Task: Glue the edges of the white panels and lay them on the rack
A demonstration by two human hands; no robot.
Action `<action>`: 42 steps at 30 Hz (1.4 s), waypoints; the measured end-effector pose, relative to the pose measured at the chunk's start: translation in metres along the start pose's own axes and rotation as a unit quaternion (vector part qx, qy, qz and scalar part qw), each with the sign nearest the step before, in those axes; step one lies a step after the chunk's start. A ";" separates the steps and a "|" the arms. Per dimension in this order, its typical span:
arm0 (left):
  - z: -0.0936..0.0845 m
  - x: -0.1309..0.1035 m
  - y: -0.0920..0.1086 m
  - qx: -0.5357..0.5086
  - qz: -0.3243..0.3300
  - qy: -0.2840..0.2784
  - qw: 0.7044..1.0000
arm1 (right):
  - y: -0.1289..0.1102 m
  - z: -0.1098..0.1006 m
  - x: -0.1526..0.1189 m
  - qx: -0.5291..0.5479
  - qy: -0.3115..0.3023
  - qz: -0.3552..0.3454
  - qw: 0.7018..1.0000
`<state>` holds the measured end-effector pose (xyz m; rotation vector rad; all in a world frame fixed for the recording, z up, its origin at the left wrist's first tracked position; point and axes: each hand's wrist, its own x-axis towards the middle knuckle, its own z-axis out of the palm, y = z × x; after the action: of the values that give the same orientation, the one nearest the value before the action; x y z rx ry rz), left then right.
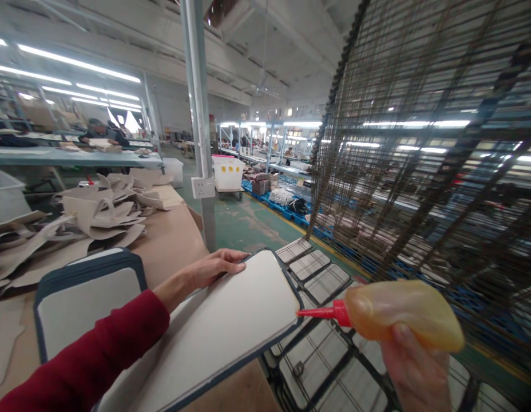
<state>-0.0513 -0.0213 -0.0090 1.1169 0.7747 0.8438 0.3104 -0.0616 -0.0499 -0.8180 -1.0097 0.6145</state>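
My left hand (218, 268) is closed on the far edge of a white panel (222, 332) with a dark blue border, thumb on its face. The panel tilts up in front of me, its lower left part behind my red sleeve. In my right hand (413, 360) lies a soft translucent squeeze bottle (403, 315) holding yellowish liquid. Its red nozzle (321, 312) points left, and the tip meets the panel's right edge near the corner. On the table to the left sits a stack of similar blue-edged panels (85, 309).
Loose beige cut pieces (102, 212) pile up on the brown table (171, 229). A wire rack (403, 143) rises at the right, with similar panels (329, 366) lying on its lower mesh. A metal post (199, 114) stands ahead. Another person (104, 134) sits far left.
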 end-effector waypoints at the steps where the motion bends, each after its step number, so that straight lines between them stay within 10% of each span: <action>1: -0.001 0.001 -0.003 -0.008 0.005 0.012 1.000 | -0.002 0.002 -0.001 0.005 0.015 -0.011 1.000; 9: 0.004 0.003 -0.025 -0.074 0.025 0.090 0.993 | -0.019 0.030 -0.006 0.016 0.104 -0.092 0.990; 42: -0.022 -0.019 -0.062 -0.162 0.013 0.166 0.973 | 0.014 0.067 -0.019 0.043 0.001 0.007 0.999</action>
<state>-0.0685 -0.0416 -0.0726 0.7043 0.8596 1.1531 0.2407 -0.0480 -0.0512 -0.7496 -0.9704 0.6653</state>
